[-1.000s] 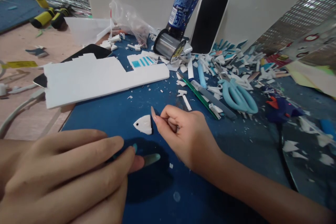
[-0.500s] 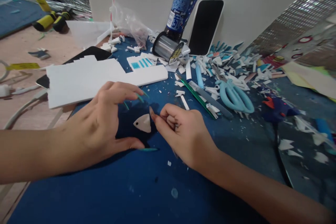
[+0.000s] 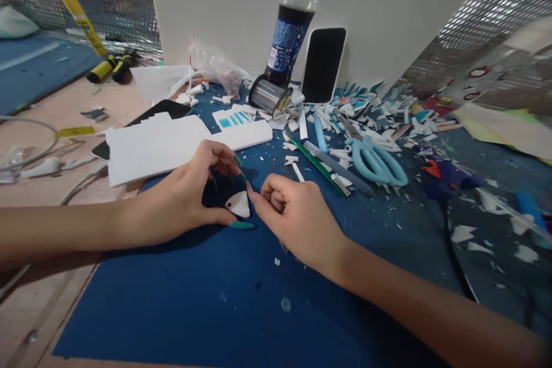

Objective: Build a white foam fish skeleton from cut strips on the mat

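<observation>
The white piece [image 3: 238, 205], bearing a dark dot, lies on the mat [image 3: 172, 305] between the two hands. The left hand [image 3: 194, 188] has its grip spread, thumb and fingers to either side of the piece, contact not determinable; the right hand [image 3: 297, 214] has thumb and index finger pressed together just beside the piece, and whether they pinch anything cannot be told. Beyond stand a spool [image 3: 268, 96] and a bottle [image 3: 284, 46], with scissors [image 3: 379, 162] to the right
</observation>
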### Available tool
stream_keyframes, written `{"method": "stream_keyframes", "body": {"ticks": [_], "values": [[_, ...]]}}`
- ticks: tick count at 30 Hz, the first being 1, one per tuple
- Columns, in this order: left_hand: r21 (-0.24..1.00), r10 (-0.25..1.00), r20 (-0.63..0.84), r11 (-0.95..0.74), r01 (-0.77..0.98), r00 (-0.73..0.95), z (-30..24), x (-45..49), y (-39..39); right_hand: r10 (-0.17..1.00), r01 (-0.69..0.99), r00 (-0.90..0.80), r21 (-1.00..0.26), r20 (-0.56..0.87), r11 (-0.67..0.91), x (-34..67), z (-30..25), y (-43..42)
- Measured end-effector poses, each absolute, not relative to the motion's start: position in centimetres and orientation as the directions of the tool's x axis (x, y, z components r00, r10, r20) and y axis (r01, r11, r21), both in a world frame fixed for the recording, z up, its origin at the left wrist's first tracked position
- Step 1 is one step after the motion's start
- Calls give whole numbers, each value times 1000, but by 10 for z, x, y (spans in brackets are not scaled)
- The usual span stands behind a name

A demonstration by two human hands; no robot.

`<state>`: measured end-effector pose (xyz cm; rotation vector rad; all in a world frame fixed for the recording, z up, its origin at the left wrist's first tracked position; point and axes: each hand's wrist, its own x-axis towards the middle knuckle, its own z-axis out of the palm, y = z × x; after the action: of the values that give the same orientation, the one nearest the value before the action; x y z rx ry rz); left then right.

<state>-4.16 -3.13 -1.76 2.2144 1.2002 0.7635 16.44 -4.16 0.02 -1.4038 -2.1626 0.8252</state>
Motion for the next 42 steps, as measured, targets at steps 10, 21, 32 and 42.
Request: {"method": "stream_keyframes", "body": {"ticks": [10,21,32,42], "values": [[608,866,281,-494,621,414,-15,-42,-37,935,644,-350,-710,57,285,165,1,-47],[633,846,496,-507,584,197,-9,-52,-23,915,802,-308,-448,259,396,178,-1,-42],[387,777,470,-607,694,418,-14,-49,-27,855,912,-98,-299,509,282,210,29,14],[336,636,443,-771,541,632,-13,-55,-15,862,934,303,-305,406,-185,260,31,165]]}}
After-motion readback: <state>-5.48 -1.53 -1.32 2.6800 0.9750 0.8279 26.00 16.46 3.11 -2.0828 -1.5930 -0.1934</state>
